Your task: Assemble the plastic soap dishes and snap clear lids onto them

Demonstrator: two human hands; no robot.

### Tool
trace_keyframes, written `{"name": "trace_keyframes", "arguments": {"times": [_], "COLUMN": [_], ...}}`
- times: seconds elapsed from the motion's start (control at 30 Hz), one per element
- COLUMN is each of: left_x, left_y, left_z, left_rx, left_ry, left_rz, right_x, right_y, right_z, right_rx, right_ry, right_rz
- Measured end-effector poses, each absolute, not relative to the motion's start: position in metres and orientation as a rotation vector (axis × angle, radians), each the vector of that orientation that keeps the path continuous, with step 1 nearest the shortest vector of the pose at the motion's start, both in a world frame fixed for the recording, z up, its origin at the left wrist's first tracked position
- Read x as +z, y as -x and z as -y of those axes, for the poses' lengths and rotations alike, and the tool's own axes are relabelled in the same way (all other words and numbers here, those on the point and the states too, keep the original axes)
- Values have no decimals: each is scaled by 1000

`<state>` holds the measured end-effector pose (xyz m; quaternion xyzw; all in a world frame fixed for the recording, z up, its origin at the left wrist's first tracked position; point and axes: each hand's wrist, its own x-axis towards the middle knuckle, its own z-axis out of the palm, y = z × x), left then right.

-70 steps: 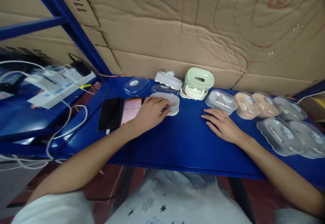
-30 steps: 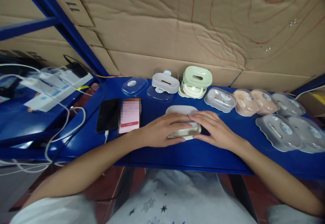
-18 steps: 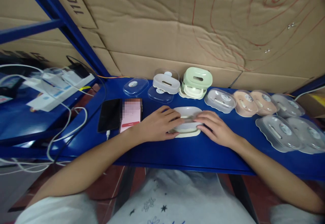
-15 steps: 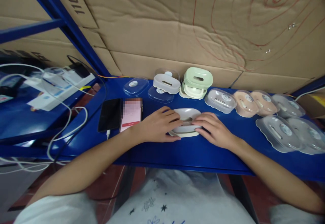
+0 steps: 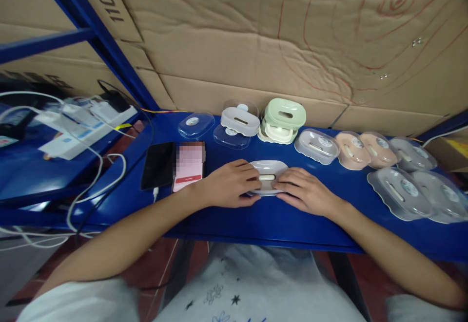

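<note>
A pale grey-white oval soap dish (image 5: 271,170) lies on the blue table in front of me, with a whitish strip showing in its centre slot. My left hand (image 5: 234,183) grips its left end, fingertips on the upper surface by the slot and thumb at the near edge. From the right, my right hand (image 5: 305,190) holds the other end in the same way. Both hands are closed on the dish, and they hide its two ends. Behind it stand a grey soap dish tray (image 5: 240,121) on clear lids and a stack of green soap dish parts (image 5: 285,112).
Clear lids (image 5: 196,125) lie at the back left. Lidded grey soap dishes (image 5: 317,146) and peach ones (image 5: 353,150) line the right side. Two phones (image 5: 158,166) and a power strip (image 5: 87,129) with white cables are on the left. Cardboard (image 5: 219,34) stands behind.
The upper tray of the soap dish has gone down into its base, and the whitish strip now shows through the slot. Both hands have shifted slightly down with it.
</note>
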<state>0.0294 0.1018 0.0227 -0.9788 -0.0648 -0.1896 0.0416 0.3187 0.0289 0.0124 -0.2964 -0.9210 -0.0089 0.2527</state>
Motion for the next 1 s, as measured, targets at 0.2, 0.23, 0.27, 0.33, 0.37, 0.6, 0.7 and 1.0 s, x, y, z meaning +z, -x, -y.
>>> {"name": "trace_keyframes", "arguments": {"times": [0.2, 0.23, 0.27, 0.33, 0.37, 0.6, 0.7, 1.0], "left_x": [29, 28, 27, 22, 19, 14, 12, 41], "left_y": [-21, -18, -15, -9, -7, -4, -2, -15], "left_z": [-121, -128, -136, -149, -154, -156, -157, -131], "left_rx": [-900, -920, -906, -795, -723, -430, -452, -993], "left_ry": [2946, 2883, 2819, 2730, 2707, 2872, 3042, 3390], "left_rz": [683, 845, 994, 1214, 1287, 1192, 1182, 849], "right_x": [16, 15, 15, 13, 13, 13, 12, 11], "right_y": [-338, -341, -342, -341, -340, -330, -332, -334], "right_z": [-43, -44, -46, -46, -45, -37, -39, -36], "right_rx": [6, 0, 0, 8, 9, -33, -33, -6], "right_ry": [1076, 1097, 1103, 1087, 1069, 991, 1009, 1086], "right_rz": [2263, 2237, 2224, 2237, 2254, 2338, 2328, 2306]}}
